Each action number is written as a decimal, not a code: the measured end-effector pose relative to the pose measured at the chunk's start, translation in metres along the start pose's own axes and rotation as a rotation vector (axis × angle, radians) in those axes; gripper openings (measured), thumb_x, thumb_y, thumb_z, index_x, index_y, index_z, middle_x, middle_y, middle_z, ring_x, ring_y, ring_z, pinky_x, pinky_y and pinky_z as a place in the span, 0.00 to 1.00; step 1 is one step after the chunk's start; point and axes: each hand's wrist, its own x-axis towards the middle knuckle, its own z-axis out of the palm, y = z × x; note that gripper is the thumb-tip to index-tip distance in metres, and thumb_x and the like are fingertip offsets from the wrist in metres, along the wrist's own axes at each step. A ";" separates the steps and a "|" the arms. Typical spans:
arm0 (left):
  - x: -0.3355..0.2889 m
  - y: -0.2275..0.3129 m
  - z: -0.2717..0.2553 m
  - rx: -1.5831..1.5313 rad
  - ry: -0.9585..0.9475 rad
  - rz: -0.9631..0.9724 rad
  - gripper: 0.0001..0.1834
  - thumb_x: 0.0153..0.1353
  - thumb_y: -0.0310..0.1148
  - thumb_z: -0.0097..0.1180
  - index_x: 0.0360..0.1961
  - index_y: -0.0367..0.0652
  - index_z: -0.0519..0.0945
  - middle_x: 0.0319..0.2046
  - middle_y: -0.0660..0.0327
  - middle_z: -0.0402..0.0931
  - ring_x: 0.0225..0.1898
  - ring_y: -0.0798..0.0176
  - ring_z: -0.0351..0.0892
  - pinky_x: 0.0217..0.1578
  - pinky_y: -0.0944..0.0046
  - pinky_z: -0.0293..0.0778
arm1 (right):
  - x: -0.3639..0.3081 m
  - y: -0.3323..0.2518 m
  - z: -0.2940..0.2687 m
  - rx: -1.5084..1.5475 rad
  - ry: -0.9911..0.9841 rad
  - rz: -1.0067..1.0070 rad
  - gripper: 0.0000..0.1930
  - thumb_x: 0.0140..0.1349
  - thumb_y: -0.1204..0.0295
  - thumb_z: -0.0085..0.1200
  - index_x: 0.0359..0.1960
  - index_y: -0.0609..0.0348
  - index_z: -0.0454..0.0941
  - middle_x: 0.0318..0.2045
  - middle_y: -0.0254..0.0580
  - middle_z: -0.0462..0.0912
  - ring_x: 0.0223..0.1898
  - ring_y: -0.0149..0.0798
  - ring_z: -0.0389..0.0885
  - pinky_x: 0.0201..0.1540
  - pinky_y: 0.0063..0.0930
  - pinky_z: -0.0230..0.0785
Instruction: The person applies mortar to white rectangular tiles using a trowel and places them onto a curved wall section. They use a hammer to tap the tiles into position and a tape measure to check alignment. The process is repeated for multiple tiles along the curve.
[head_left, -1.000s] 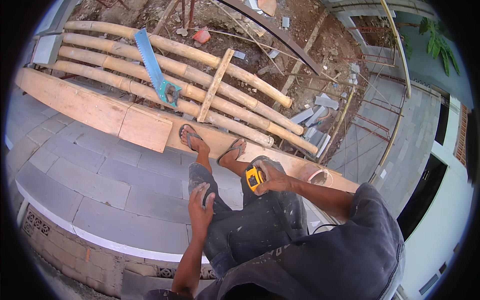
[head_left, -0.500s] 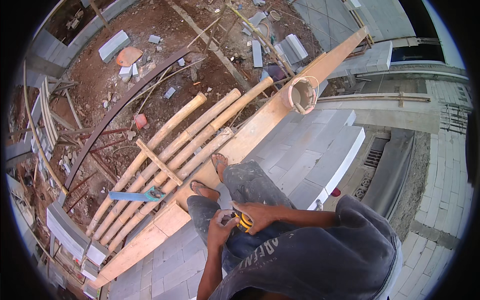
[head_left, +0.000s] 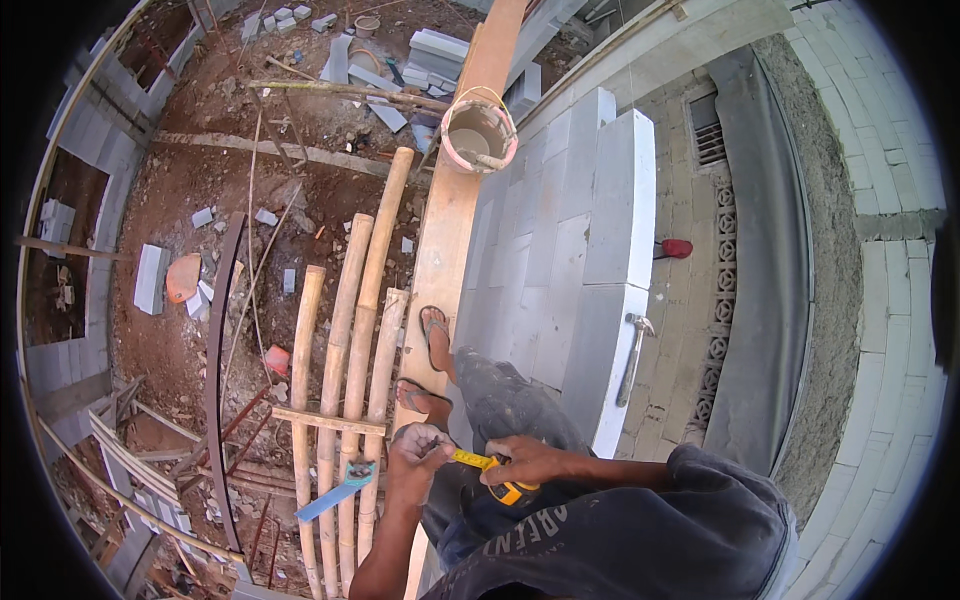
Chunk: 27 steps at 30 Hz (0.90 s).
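Observation:
My right hand is closed round a yellow and black tape measure in front of my lap. A short length of yellow blade runs out of the case to the left. Its free end is pinched in the fingers of my left hand. Beyond my left hand a handsaw with a teal handle lies across several bamboo poles. My sandalled feet stand on a long wooden plank between the poles and a grey block wall.
A bucket holding grey mortar stands farther along the plank. On the wall's white outer edge rests a hammer. A short wooden crosspiece lies over the poles. Far below on the left is reddish dirt ground with scattered blocks.
My hands have moved apart, and tape blade now shows between them. The view has turned, so the plank and poles run more nearly straight ahead.

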 end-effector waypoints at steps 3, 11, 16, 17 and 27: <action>0.042 0.038 0.022 0.095 0.005 0.065 0.12 0.54 0.25 0.67 0.36 0.40 0.75 0.31 0.64 0.77 0.30 0.72 0.74 0.34 0.72 0.69 | 0.005 0.022 -0.014 0.155 -0.003 0.016 0.28 0.58 0.53 0.55 0.52 0.63 0.75 0.40 0.51 0.81 0.44 0.46 0.80 0.47 0.38 0.69; 0.212 0.175 0.011 0.154 0.238 0.201 0.11 0.56 0.21 0.63 0.40 0.39 0.79 0.30 0.64 0.79 0.28 0.69 0.77 0.30 0.70 0.77 | -0.004 0.106 -0.074 0.381 0.208 -0.196 0.21 0.62 0.56 0.51 0.48 0.59 0.77 0.37 0.44 0.82 0.40 0.40 0.81 0.46 0.34 0.70; 0.356 0.280 0.016 0.217 0.378 0.244 0.12 0.59 0.25 0.63 0.45 0.39 0.78 0.36 0.63 0.78 0.35 0.67 0.77 0.38 0.65 0.76 | -0.010 0.143 -0.117 0.206 0.322 0.035 0.24 0.68 0.46 0.41 0.44 0.53 0.78 0.32 0.44 0.83 0.38 0.49 0.83 0.44 0.39 0.72; 0.387 0.301 0.022 0.250 0.373 0.245 0.13 0.60 0.26 0.63 0.46 0.39 0.78 0.36 0.64 0.78 0.35 0.67 0.77 0.38 0.65 0.76 | -0.011 0.158 -0.119 0.188 0.374 0.030 0.25 0.69 0.45 0.38 0.43 0.52 0.78 0.32 0.45 0.83 0.38 0.51 0.82 0.43 0.41 0.72; 0.598 0.282 0.219 0.222 0.246 0.186 0.15 0.66 0.39 0.58 0.43 0.37 0.78 0.34 0.57 0.82 0.29 0.64 0.79 0.32 0.64 0.78 | 0.009 0.187 -0.171 0.413 0.685 0.104 0.20 0.71 0.51 0.39 0.43 0.52 0.77 0.33 0.49 0.83 0.39 0.55 0.82 0.43 0.46 0.73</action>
